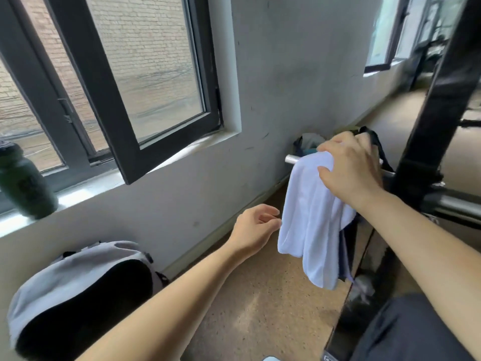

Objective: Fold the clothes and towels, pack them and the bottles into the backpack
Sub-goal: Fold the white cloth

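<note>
Fingers (335, 145) of the right hand (351, 168) curl over the top of a white towel (309, 217) where it drapes across a metal bar (292, 159), right of centre in the frame. The thumb presses the near face, so this grip is closed on the towel. The towel hangs in long folds, its lower edge free above the floor (260, 295). A dark garment (345, 254) hangs just behind it and shows past its right edge. The bar's bare left end sticks out beyond the towel, near the wall (286, 74).

The left hand (256, 225) sits just beside the towel's left edge, at centre frame. Its grip is loose, with fingers lightly curled and nothing in them. I cannot tell whether the fingertips touch the cloth.

A grey and black backpack (78, 267) lies at lower left, against the wall and well apart from the towel, with bare floor between them. A dark green bottle (24, 183) stands on the windowsill (86, 191) at the left edge. An open window sash (145, 74) swings inward, its lower corner overhanging the sill. A black upright post (432, 108) crosses the right side, close behind the right hand. More cloth (308, 143) is bunched beyond the bar.
</note>
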Action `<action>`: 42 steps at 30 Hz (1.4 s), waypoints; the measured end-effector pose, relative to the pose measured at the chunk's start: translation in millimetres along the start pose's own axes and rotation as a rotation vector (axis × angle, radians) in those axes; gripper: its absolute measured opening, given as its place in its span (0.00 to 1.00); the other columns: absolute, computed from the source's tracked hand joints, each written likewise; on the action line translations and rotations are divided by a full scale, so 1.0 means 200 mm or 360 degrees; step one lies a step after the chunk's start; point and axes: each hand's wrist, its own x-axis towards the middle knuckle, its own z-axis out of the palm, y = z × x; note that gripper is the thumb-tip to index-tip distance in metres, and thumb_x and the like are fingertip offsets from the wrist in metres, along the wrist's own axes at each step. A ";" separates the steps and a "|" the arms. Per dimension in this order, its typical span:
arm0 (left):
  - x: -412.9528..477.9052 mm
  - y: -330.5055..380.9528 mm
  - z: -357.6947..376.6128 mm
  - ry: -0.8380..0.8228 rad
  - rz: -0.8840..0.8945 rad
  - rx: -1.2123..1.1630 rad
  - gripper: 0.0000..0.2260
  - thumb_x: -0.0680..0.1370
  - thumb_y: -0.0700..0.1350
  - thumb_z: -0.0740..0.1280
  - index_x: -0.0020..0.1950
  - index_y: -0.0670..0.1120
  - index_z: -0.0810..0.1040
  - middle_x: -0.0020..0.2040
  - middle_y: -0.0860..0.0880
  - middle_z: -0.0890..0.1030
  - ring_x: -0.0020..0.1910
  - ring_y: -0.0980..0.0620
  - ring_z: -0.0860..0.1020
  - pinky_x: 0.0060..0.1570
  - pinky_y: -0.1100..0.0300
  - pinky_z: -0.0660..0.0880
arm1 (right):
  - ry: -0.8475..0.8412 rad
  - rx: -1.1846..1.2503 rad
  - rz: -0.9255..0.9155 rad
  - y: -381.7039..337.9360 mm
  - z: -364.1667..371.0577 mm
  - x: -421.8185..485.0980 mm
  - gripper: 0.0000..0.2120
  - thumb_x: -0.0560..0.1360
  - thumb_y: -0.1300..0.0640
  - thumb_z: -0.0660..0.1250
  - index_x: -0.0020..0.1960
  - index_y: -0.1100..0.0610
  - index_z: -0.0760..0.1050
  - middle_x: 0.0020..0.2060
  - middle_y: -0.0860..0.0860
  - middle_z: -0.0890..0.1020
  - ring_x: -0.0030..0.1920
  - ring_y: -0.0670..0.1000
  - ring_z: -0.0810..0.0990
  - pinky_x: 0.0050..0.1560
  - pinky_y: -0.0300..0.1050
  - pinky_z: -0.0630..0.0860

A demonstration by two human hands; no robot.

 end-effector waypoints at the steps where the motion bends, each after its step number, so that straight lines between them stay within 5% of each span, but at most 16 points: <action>1: 0.03 0.04 0.05 -0.0022 0.0008 -0.0052 0.12 0.77 0.48 0.70 0.61 0.52 0.82 0.52 0.56 0.85 0.52 0.61 0.82 0.51 0.62 0.77 | -0.0052 -0.0066 0.0069 0.04 -0.01 0.01 0.19 0.71 0.57 0.74 0.61 0.53 0.80 0.61 0.54 0.77 0.60 0.63 0.70 0.61 0.55 0.66; 4: 0.13 0.15 0.21 -0.0130 -0.0004 -0.0225 0.18 0.76 0.53 0.73 0.65 0.52 0.79 0.56 0.54 0.84 0.57 0.55 0.82 0.55 0.58 0.78 | -0.0222 -0.0038 0.0206 0.12 0.01 0.02 0.22 0.74 0.51 0.73 0.67 0.52 0.77 0.66 0.55 0.75 0.63 0.63 0.69 0.66 0.53 0.67; 6: 0.18 0.21 0.30 -0.0173 -0.0005 -0.0234 0.21 0.73 0.57 0.75 0.64 0.53 0.79 0.57 0.55 0.83 0.56 0.57 0.81 0.56 0.57 0.78 | -0.0131 0.0078 0.0158 0.15 0.03 0.04 0.16 0.75 0.53 0.73 0.62 0.54 0.80 0.61 0.56 0.77 0.60 0.62 0.71 0.63 0.51 0.68; 8: 0.20 0.27 0.37 -0.0088 0.0050 -0.0154 0.12 0.73 0.57 0.76 0.49 0.52 0.80 0.44 0.60 0.81 0.44 0.59 0.80 0.46 0.59 0.76 | 0.0021 0.0227 0.0141 0.16 0.05 0.06 0.07 0.75 0.59 0.73 0.52 0.57 0.83 0.53 0.58 0.79 0.56 0.63 0.75 0.58 0.49 0.70; 11: 0.22 0.32 0.42 0.0062 0.0149 -0.0123 0.21 0.76 0.50 0.73 0.31 0.50 0.64 0.25 0.58 0.66 0.29 0.55 0.65 0.33 0.59 0.63 | 0.0196 0.0453 0.0165 0.16 0.05 0.07 0.03 0.73 0.65 0.72 0.45 0.60 0.84 0.45 0.58 0.80 0.49 0.61 0.79 0.47 0.44 0.68; 14: 0.23 0.33 0.36 0.0195 0.0249 -0.0333 0.19 0.78 0.46 0.69 0.34 0.42 0.63 0.30 0.54 0.64 0.32 0.53 0.63 0.35 0.56 0.60 | 0.0451 0.0738 0.0123 0.14 0.04 0.06 0.04 0.72 0.66 0.71 0.45 0.61 0.84 0.41 0.57 0.82 0.42 0.57 0.80 0.43 0.43 0.69; 18: 0.27 0.34 0.22 0.0511 0.0233 -0.0467 0.14 0.77 0.41 0.65 0.33 0.46 0.65 0.31 0.53 0.64 0.33 0.54 0.62 0.32 0.58 0.58 | 0.0424 0.0999 0.0145 0.14 0.04 0.06 0.17 0.77 0.67 0.61 0.64 0.60 0.79 0.57 0.56 0.81 0.54 0.56 0.81 0.58 0.50 0.77; 22: 0.34 0.42 0.05 0.0872 0.0084 -0.0566 0.11 0.80 0.43 0.61 0.37 0.46 0.72 0.33 0.54 0.69 0.35 0.54 0.66 0.34 0.57 0.64 | 0.0050 0.0651 0.0235 0.17 0.09 0.03 0.23 0.75 0.63 0.66 0.69 0.57 0.73 0.64 0.55 0.73 0.63 0.58 0.74 0.63 0.50 0.70; 26: 0.39 0.45 -0.14 0.1163 -0.0031 -0.0775 0.10 0.83 0.43 0.57 0.51 0.46 0.78 0.41 0.52 0.76 0.40 0.54 0.73 0.44 0.58 0.72 | -0.0152 0.0312 0.0207 0.18 0.10 0.02 0.29 0.74 0.46 0.72 0.72 0.54 0.69 0.64 0.53 0.70 0.66 0.58 0.68 0.68 0.54 0.63; 29: 0.37 0.43 -0.22 0.1285 -0.0039 -0.0823 0.09 0.84 0.42 0.56 0.50 0.47 0.75 0.39 0.54 0.74 0.37 0.56 0.71 0.38 0.62 0.70 | -0.0140 0.0311 0.0219 0.18 0.10 0.02 0.32 0.75 0.37 0.69 0.73 0.51 0.70 0.64 0.52 0.72 0.64 0.59 0.69 0.66 0.54 0.64; 33: 0.33 0.40 -0.35 0.1488 -0.0176 -0.0872 0.10 0.84 0.42 0.54 0.53 0.48 0.75 0.42 0.52 0.76 0.41 0.52 0.72 0.40 0.60 0.69 | -0.0145 0.0294 0.0227 0.17 0.09 0.02 0.30 0.79 0.37 0.60 0.75 0.53 0.67 0.68 0.54 0.71 0.67 0.61 0.68 0.68 0.57 0.67; 36: 0.30 0.34 -0.47 0.1695 -0.0152 -0.0862 0.13 0.86 0.43 0.54 0.61 0.44 0.77 0.51 0.50 0.76 0.49 0.51 0.73 0.47 0.65 0.67 | -0.0158 0.0290 0.0251 0.17 0.09 0.02 0.30 0.80 0.38 0.60 0.76 0.52 0.65 0.69 0.54 0.69 0.68 0.62 0.69 0.66 0.57 0.70; 42: 0.18 0.26 -0.65 0.2013 -0.0126 -0.0646 0.13 0.86 0.44 0.54 0.63 0.40 0.74 0.53 0.48 0.77 0.51 0.50 0.75 0.49 0.66 0.67 | -0.0067 0.0210 0.0321 0.13 0.13 0.03 0.27 0.80 0.38 0.60 0.73 0.52 0.67 0.66 0.58 0.69 0.65 0.64 0.69 0.63 0.61 0.70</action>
